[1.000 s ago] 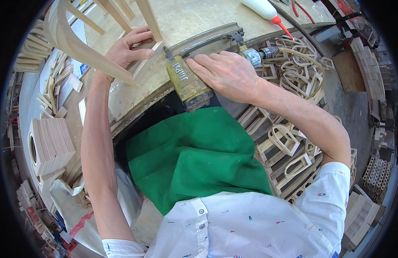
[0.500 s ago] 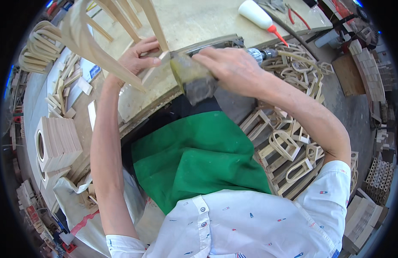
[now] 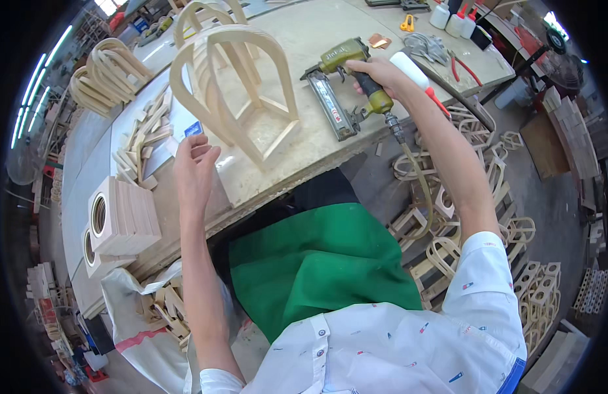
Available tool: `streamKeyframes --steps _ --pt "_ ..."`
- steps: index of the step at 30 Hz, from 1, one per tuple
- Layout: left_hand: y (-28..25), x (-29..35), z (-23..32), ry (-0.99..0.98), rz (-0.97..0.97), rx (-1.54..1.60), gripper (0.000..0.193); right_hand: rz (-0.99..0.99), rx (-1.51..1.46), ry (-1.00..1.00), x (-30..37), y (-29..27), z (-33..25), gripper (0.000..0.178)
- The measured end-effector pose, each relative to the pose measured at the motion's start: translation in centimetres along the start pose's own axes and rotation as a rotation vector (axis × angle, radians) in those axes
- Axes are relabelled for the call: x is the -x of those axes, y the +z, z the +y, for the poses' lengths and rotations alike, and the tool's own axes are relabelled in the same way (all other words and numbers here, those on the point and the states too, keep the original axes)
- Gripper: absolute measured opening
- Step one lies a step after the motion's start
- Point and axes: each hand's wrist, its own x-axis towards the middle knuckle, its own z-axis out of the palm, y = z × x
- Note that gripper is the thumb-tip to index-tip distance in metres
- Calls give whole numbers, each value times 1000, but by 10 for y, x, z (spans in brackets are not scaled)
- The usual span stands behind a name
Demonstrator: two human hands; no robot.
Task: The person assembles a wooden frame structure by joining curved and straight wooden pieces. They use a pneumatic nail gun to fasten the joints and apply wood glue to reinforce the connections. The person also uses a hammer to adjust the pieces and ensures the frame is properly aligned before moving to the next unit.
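My right hand (image 3: 386, 73) grips the dark handle of a green air nail gun (image 3: 343, 56), held over the workbench (image 3: 251, 177) near its front edge. The gun's silver magazine points toward me, and a hose (image 3: 425, 190) trails from the handle's end. An arched wooden frame (image 3: 284, 79) stands on the bench left of the gun, untouched by either hand. My left hand (image 3: 195, 164) hovers by the bench's left part, its fingers loosely curled and apart, with nothing visible in them. Close to it lie a small blue packet (image 3: 193, 129) and a pile of wood strips (image 3: 143, 141).
A white bottle with a red nozzle (image 3: 409, 69), grey gloves (image 3: 427, 49) and red-handled pliers (image 3: 464, 69) lie at the right. Left are stacked wooden blocks with round holes (image 3: 130, 217) and bundled arches (image 3: 117, 69). Wooden frames (image 3: 441, 256) crowd the floor at right.
The nail gun has moved away from the frame, up and to the right, in my right hand. My left hand has let go of the frame and drawn back toward the strips.
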Motion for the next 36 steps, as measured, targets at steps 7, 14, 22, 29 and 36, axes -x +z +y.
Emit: streamKeyframes --steps 7,14,22,29,36 --pt "11 -32 -15 99 -98 -19 44 371 825 -116 -6 17 -1 36" --pt "20 -21 -31 80 -23 14 27 163 606 -760 96 109 -7 37" --pt "33 36 -4 88 149 -194 27 163 394 -633 110 174 23 24" --pt "-47 41 -50 29 180 -520 32 147 403 -712 90 157 23 17" --pt "-61 46 -60 -177 61 -646 32 181 306 -671 92 151 23 20"
